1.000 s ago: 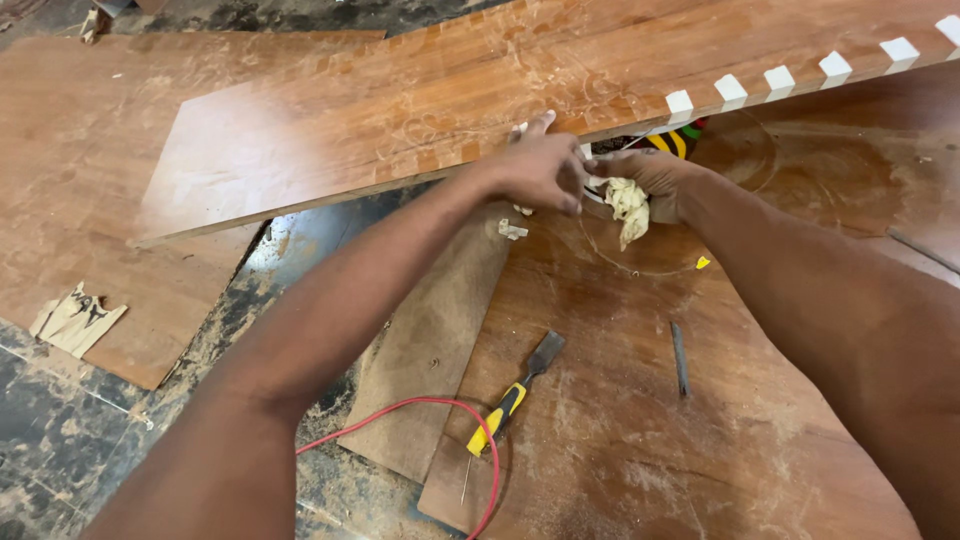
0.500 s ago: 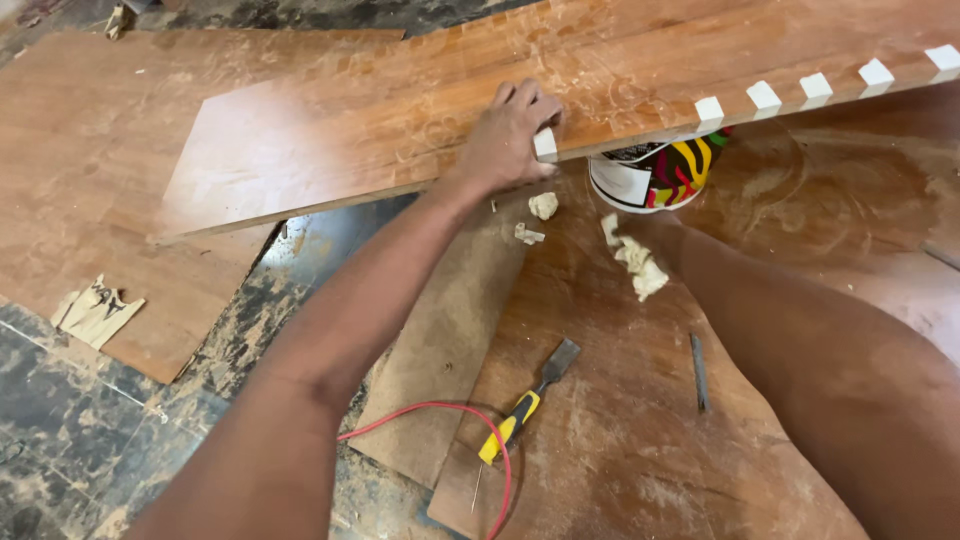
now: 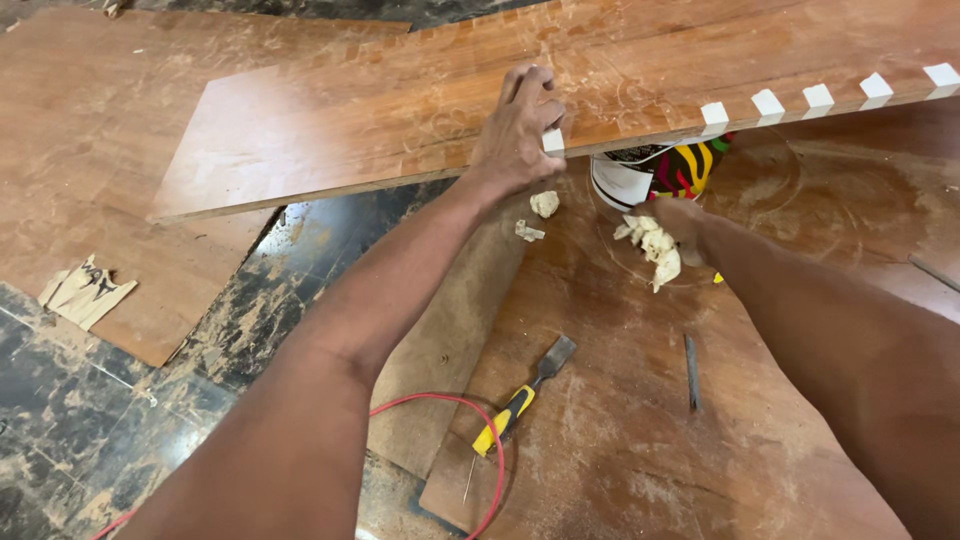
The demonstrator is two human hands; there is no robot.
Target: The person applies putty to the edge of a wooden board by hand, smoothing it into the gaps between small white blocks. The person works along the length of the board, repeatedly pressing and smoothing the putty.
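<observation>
Since half a second ago, both hands sit a little farther along the board's edge. Nearest lie a yellow-handled chisel [image 3: 522,398] and a red cord [image 3: 440,405] on the worn wooden floor panel [image 3: 600,450]. Beyond, the right hand [image 3: 678,222] pinches a pale, soft lump of filler [image 3: 652,247], likely sticky and crumbly. The left hand [image 3: 518,130] lies fingers curled over the edge of the long board [image 3: 400,110], stiff and probably heavy, best gripped along its edge. Behind the board stands a paint tin [image 3: 640,175].

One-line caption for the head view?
Left hand grips a notched wooden board's edge; right hand holds pale putty near a tub.
</observation>
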